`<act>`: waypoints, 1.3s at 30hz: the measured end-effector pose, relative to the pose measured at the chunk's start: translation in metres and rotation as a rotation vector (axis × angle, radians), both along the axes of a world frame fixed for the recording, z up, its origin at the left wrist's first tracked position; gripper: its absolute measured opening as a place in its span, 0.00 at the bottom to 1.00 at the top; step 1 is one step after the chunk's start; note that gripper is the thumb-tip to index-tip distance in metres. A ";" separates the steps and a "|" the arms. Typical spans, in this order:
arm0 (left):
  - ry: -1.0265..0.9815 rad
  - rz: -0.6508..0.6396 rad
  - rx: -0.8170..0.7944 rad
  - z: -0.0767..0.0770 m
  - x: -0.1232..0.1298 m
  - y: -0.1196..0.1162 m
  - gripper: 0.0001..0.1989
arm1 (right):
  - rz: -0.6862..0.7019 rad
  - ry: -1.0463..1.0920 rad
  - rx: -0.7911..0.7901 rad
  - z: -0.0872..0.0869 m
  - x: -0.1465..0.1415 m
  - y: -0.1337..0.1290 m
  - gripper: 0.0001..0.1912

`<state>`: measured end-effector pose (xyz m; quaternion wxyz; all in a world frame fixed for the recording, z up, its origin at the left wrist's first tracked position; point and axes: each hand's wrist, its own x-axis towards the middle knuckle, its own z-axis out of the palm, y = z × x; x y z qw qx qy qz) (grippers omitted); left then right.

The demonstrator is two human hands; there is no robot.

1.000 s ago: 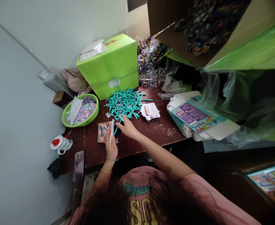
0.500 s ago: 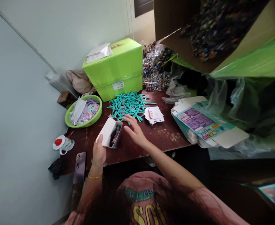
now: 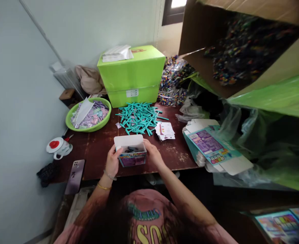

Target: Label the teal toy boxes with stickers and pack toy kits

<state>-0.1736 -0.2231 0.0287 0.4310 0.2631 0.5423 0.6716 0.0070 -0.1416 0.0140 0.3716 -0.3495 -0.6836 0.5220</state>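
A small printed box [image 3: 132, 160] with its white flap up is held upright at the table's front edge; dark pieces lie inside. My left hand [image 3: 112, 161] grips its left side, the thumb over the front rim. Round the right side is my right hand [image 3: 152, 153], its fingers partly hidden behind the box. Beyond the box lies a heap of teal sticks [image 3: 139, 118], and to their right a stack of printed cards [image 3: 165, 131]. A green basin [image 3: 89, 128] at the left holds many small sachets.
A green carton [image 3: 134, 79] stands at the back, bagged colourful beads [image 3: 172, 79] beside it. Flattened printed boxes [image 3: 215, 145] lie at the right. A lidded mug [image 3: 59, 147] and a phone [image 3: 75, 177] are at the left. An open carton [image 3: 197, 64] of beads hangs over the upper right.
The box has turned to face me and stands more upright. My right hand, apart from it before, now holds its right side. The camera view has shifted somewhat.
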 end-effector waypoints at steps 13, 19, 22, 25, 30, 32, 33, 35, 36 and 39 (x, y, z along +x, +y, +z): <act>0.228 -0.277 0.045 0.012 -0.005 -0.029 0.17 | 0.232 -0.307 1.223 0.039 0.027 0.024 0.22; 0.360 -0.332 0.076 0.015 -0.011 -0.026 0.17 | 0.221 -0.302 1.019 0.061 0.014 0.011 0.15; 0.363 -0.354 0.090 0.012 -0.016 -0.022 0.18 | 0.279 -0.279 0.796 0.063 0.006 0.005 0.15; 0.333 -0.397 0.085 0.006 -0.020 -0.018 0.17 | 0.274 -0.298 0.777 0.058 0.000 0.003 0.13; 0.274 -0.336 0.264 -0.009 -0.020 -0.027 0.22 | 0.217 -0.371 0.919 0.055 0.000 0.003 0.13; 0.488 -0.287 0.326 -0.014 -0.021 -0.035 0.22 | 0.243 -0.401 0.988 0.053 0.005 0.005 0.13; 0.649 -0.271 0.350 -0.017 -0.022 -0.038 0.21 | 0.277 -0.397 1.017 0.051 0.009 0.006 0.13; 0.967 -0.262 0.390 -0.020 -0.027 -0.045 0.19 | 0.366 -0.346 1.051 0.043 0.017 0.009 0.15; 1.087 -0.267 0.409 -0.021 -0.029 -0.047 0.19 | 0.402 -0.307 1.052 0.038 0.020 0.010 0.17; 1.256 -0.273 0.452 -0.018 -0.035 -0.051 0.20 | 0.400 -0.207 1.009 0.023 0.024 0.007 0.20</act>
